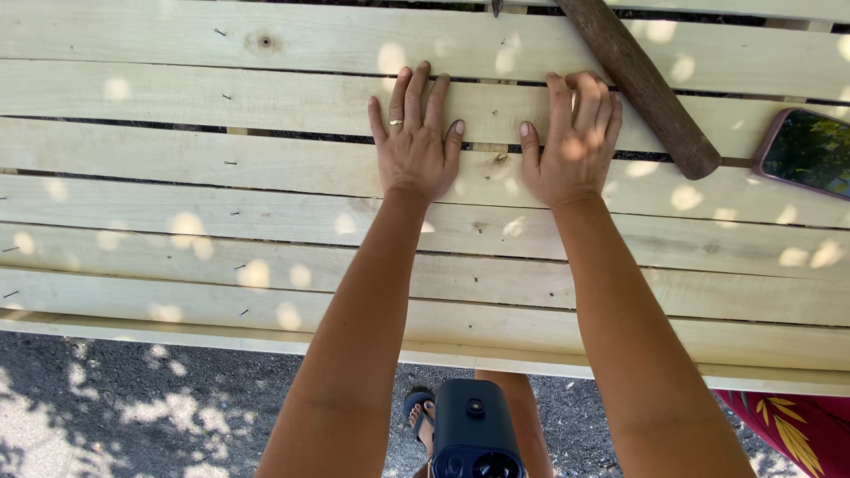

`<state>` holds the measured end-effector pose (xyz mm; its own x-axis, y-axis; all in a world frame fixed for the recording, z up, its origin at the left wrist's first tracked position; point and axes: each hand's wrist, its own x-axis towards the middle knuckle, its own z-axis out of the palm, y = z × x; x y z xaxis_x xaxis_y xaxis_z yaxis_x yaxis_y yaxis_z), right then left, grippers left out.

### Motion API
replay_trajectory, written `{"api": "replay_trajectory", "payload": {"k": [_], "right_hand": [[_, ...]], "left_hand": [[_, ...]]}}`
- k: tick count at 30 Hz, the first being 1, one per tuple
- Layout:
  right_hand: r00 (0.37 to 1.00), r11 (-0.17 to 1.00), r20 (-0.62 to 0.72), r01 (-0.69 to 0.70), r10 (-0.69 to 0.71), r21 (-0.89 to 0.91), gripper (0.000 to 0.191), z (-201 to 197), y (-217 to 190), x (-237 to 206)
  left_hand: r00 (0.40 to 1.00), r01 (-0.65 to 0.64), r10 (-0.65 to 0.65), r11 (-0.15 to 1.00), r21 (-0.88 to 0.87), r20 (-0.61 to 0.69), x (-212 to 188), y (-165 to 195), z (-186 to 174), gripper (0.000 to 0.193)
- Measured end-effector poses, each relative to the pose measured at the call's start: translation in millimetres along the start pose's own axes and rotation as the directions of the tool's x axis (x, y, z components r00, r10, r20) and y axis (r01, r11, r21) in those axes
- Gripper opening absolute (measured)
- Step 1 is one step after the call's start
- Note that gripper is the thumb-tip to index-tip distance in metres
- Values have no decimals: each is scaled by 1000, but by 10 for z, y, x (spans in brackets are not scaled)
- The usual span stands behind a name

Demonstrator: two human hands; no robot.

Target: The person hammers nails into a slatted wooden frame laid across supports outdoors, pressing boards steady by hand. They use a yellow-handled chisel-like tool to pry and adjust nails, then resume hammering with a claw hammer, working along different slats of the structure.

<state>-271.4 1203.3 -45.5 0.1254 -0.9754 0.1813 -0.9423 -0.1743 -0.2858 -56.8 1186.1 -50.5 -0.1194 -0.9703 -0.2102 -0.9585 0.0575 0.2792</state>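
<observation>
Head view: both hands lie palm-down on a desk built of pale, unpainted wooden slats (221, 150) that run left to right across the picture, with narrow dark gaps between them and small nail heads along the left part. The left hand (414, 142) is spread flat, its fingers (416, 88) released and pointing away from the body across the slats; a thin ring sits on one of them. The right hand (571, 142) rests just beside it, apart by a small gap, its fingers (584, 97) curled a little at the tips on the slat edge, grasping nothing. The fingertips of both hands reach the same gap between slats, so the slat under the palms has its long axis crosswise to the fingers, and neither hand is clearly nearer to it.

A dark brown, rough, round wooden handle (646, 84) lies slantwise on the desk, running from the top edge down to the right; its blunt end is near the right hand, not touching, and well apart from the left. Farther right lies a flat phone with a pinkish rim and dark glass (810, 150), reflecting leaves. No packages, labels or signs show. Below the desk edge are grey gravel ground (133, 407), a dark blue boxy device (474, 434) and a red patterned cloth (788, 425).
</observation>
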Motion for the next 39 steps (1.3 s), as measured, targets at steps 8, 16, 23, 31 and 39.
{"api": "replay_trajectory", "payload": {"k": [8,16,23,31,39], "right_hand": [[1000,1000,7,18,-18,-19,53,0,-42,49],[1000,1000,0,5,-5,-30,50,15,-39,42],[1000,1000,2,-7,7,6,50,-26,-54,55],[987,995,-144,84,-74,60,30,-86,-259,415],[978,946,-167,172,-129,275,25,-36,-654,1334]], "left_hand": [[999,-12,14,999,41,-38,23,-35,129,56],[998,-10,11,1000,21,-69,29,-53,149,57],[987,-37,31,999,-37,-156,4,-13,35,57],[889,210,-219,975,-67,-402,1066,-295,-283,63],[988,70,-38,976,206,-152,1429,-964,-703,34]]}}
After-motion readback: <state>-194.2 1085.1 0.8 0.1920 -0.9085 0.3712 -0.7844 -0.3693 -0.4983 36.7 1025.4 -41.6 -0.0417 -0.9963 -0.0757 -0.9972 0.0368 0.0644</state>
